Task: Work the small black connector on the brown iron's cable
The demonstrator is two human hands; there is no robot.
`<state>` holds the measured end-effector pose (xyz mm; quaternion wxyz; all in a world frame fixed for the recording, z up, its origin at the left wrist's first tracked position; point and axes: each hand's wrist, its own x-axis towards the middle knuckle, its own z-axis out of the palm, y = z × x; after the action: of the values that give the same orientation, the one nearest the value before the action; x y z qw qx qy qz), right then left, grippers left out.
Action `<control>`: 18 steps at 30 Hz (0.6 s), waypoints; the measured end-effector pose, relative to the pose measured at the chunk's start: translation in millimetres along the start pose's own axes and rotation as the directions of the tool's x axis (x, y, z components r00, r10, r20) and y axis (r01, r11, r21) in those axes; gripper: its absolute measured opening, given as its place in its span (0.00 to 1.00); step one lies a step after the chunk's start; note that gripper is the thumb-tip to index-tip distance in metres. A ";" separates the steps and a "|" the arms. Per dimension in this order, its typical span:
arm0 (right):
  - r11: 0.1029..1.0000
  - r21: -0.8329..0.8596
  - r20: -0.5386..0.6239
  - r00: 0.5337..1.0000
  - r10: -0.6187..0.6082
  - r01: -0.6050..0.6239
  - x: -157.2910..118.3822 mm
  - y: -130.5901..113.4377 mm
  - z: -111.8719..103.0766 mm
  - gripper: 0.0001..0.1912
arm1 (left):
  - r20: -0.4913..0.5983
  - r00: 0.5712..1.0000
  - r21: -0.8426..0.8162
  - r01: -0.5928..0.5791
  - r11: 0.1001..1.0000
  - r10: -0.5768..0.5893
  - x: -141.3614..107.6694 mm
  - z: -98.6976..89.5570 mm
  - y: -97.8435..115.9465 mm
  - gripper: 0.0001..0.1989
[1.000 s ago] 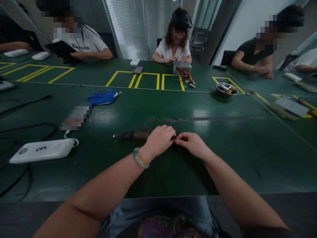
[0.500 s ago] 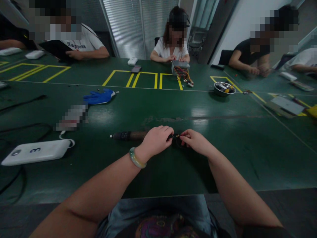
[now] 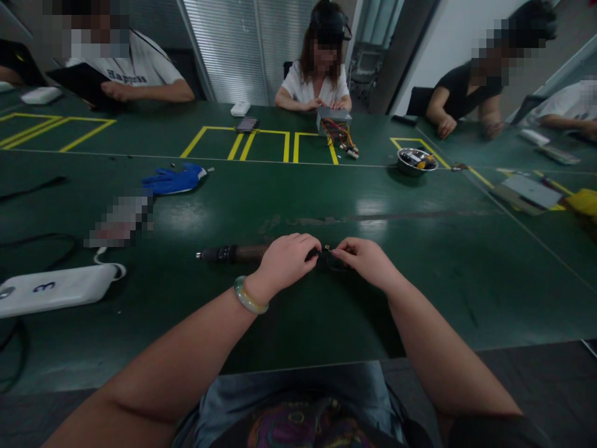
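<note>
A dark, straight electric screwdriver [image 3: 249, 254] lies across the green table with its silver tip pointing left. My left hand [image 3: 286, 258], a bangle on its wrist, is wrapped over the tool's rear end and hides that part. Just to its right, my right hand [image 3: 366, 258] is closed in a pinch on a thin dark cable end [image 3: 334, 267] at the tool's tail. A tiny brass-coloured piece [image 3: 328, 247] shows between the two hands. Whether the cable is joined to the tool cannot be made out.
To the left lie a white power bank [image 3: 60, 289] marked 3, a blurred-out phone-like device [image 3: 121, 218], a blue glove [image 3: 172, 179] and black cables. Farther off stand a metal bowl [image 3: 417, 163] of parts and a grey box with coloured wires [image 3: 333, 121]. Several people sit opposite.
The view has shifted slightly, so the table things appear farther left. Both hands stay at the screwdriver's tail with small finger movements.
</note>
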<state>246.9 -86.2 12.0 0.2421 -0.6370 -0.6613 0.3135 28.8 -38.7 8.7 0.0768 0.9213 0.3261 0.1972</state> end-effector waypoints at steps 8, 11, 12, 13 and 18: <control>0.996 0.007 -0.138 0.986 -0.091 0.093 1.4 -2.2 6.5 0.07 | 0.003 1.000 -0.025 0.020 0.999 -0.020 0.7 1.6 -1.0 0.07; 0.993 -0.055 -0.116 0.987 -0.109 0.103 0.8 -3.6 8.9 0.05 | 0.002 1.000 -0.038 0.023 0.999 -0.023 0.4 3.2 -1.8 0.06; 0.991 -0.072 -0.110 0.987 -0.116 0.109 0.4 -4.3 9.3 0.05 | 0.002 1.000 -0.043 0.023 0.999 -0.023 0.3 3.7 -2.1 0.06; 0.989 -0.087 -0.107 0.986 -0.128 0.119 -0.1 -5.1 9.5 0.04 | 0.001 1.000 -0.048 0.021 0.999 -0.021 0.1 4.1 -2.4 0.06; 0.963 -0.173 -0.089 0.970 -0.226 0.208 -2.3 -9.2 9.0 0.04 | -0.007 1.000 -0.063 -0.002 0.998 0.001 -0.3 4.7 -3.3 0.06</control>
<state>234.2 -89.4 12.7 0.2577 -0.5942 -0.7366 0.1950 28.7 -36.4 3.5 0.1046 0.9180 0.3192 0.2109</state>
